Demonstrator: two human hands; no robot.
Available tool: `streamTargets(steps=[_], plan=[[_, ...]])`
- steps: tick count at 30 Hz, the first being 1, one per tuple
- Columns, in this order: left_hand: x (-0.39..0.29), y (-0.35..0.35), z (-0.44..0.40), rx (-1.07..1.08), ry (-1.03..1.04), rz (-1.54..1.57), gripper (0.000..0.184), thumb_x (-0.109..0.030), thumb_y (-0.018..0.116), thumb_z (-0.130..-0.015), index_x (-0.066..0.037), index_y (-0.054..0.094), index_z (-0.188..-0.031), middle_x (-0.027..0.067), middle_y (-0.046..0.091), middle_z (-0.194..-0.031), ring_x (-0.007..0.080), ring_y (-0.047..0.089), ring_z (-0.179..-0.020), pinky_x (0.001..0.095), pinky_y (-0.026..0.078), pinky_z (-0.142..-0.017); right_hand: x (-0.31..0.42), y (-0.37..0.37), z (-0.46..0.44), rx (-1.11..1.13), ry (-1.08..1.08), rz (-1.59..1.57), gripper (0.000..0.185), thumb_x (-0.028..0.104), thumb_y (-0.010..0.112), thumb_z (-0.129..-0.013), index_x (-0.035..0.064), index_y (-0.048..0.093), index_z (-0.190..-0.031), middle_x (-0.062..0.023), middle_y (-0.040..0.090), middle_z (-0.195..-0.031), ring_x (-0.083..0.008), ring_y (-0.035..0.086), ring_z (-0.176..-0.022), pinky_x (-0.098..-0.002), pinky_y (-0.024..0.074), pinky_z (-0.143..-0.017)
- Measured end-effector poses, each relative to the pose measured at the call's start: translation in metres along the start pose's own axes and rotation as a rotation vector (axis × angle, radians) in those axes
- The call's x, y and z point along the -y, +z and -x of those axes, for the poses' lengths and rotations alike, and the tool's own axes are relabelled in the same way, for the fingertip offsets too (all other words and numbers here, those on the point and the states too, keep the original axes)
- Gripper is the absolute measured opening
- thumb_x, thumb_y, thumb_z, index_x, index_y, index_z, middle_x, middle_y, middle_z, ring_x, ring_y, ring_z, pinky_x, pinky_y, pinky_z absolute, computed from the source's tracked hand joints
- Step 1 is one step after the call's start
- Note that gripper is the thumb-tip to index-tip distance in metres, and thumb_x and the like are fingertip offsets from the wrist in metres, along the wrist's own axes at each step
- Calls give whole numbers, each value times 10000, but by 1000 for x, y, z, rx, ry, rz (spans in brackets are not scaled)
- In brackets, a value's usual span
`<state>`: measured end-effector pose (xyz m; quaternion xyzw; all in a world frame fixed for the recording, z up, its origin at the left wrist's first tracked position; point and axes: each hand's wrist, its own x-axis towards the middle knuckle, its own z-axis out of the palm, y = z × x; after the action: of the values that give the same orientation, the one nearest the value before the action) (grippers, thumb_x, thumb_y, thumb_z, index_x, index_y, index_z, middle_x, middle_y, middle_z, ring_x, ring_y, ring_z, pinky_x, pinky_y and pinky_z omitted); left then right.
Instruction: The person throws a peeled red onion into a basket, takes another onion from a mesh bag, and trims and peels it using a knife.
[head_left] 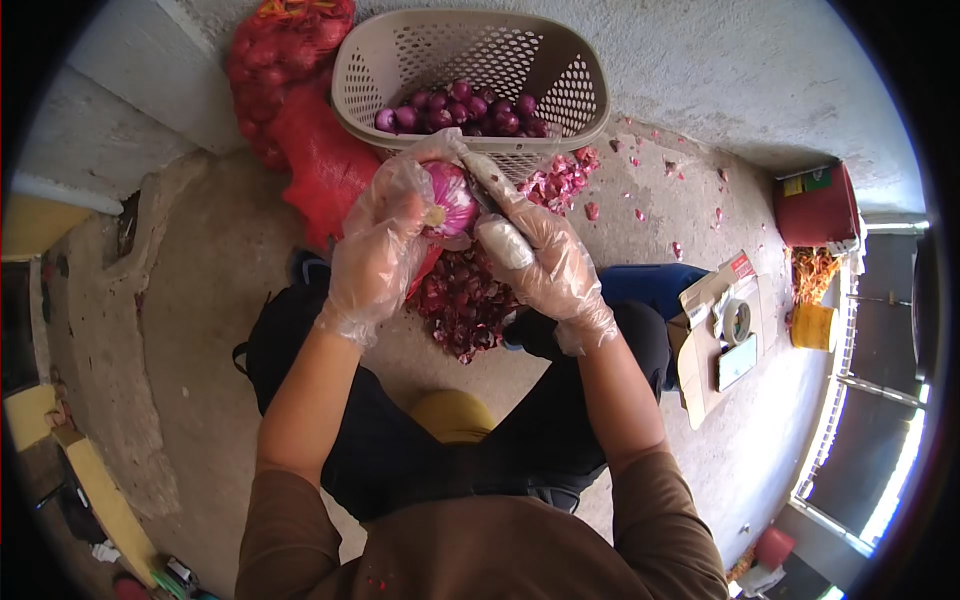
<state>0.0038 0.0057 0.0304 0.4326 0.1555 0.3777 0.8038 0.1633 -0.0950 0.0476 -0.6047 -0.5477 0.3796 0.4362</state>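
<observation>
My left hand (378, 235), in a clear plastic glove, is closed around a red onion (452, 200) with its pale root end toward me. My right hand (550, 255), gloved the same way, grips what looks like a small knife (484, 203); its narrow dark blade shows beside the onion, and most of it is hidden by the fingers. A white wrapped piece (505, 243) sits at the right thumb; whether it is a covering on the thumb or part of the handle, I cannot tell. Below both hands, dark red onion skins (465, 305) lie heaped on the floor.
A beige perforated basket (350, 95) with several purple onions (460, 110) stands ahead against the wall. Left of it is a red mesh sack (265, 90) of onions. Pink peel scraps (560, 180) litter the floor. Cardboard (697, 315) bearing a tape roll (736, 322) and phone (737, 363) lies right.
</observation>
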Motion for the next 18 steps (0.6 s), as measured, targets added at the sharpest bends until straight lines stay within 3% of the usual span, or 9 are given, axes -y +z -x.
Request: streamTargets(steps=[3,6,9,13,15,18], plan=[[-1,-7,-2,105,47,-5,606,-347,587,-982,49,409,-1406,156,396,-1509,260,390,-1398,429,351,-1149,0,-1,-2,-44,39,-30,522,193,543,-990,132,425,-1494,-206,643,-1261,-283,670,-1077,-357,502,-919],[-10,-1,1,74,13,73,600,-334,576,-989,52,400,-1413,159,375,-1524,256,365,-1415,427,347,-1151,13,-8,-3,-41,214,-134,517,184,547,-990,130,437,-1492,-172,644,-1272,-187,659,-931,-335,510,-885],[-10,-3,0,41,28,8,593,-328,572,-991,47,398,-1416,152,366,-1531,253,385,-1400,426,373,-1135,13,-14,-1,21,196,-177,596,220,563,-989,139,348,-1539,-164,589,-1348,-141,591,-803,-322,513,-848],[-8,-8,-1,9,23,14,607,-341,582,-983,27,392,-1427,143,372,-1525,250,417,-1373,434,446,-1080,-8,-8,-5,-4,-236,131,716,290,587,-979,102,228,-1569,-207,541,-1399,-277,663,-939,-362,503,-897],[-7,-9,-1,18,5,9,615,-352,588,-978,15,390,-1431,134,384,-1516,250,431,-1361,440,477,-1050,-13,-3,-6,-39,-335,202,734,317,589,-977,70,221,-1562,-238,537,-1388,-349,660,-1019,-379,494,-921],[1,-14,-2,68,3,-16,626,-358,598,-972,4,385,-1437,119,389,-1510,256,435,-1359,445,505,-1018,-7,3,-1,16,-146,50,682,328,577,-985,29,290,-1527,-276,563,-1325,-409,634,-1093,-391,485,-939]])
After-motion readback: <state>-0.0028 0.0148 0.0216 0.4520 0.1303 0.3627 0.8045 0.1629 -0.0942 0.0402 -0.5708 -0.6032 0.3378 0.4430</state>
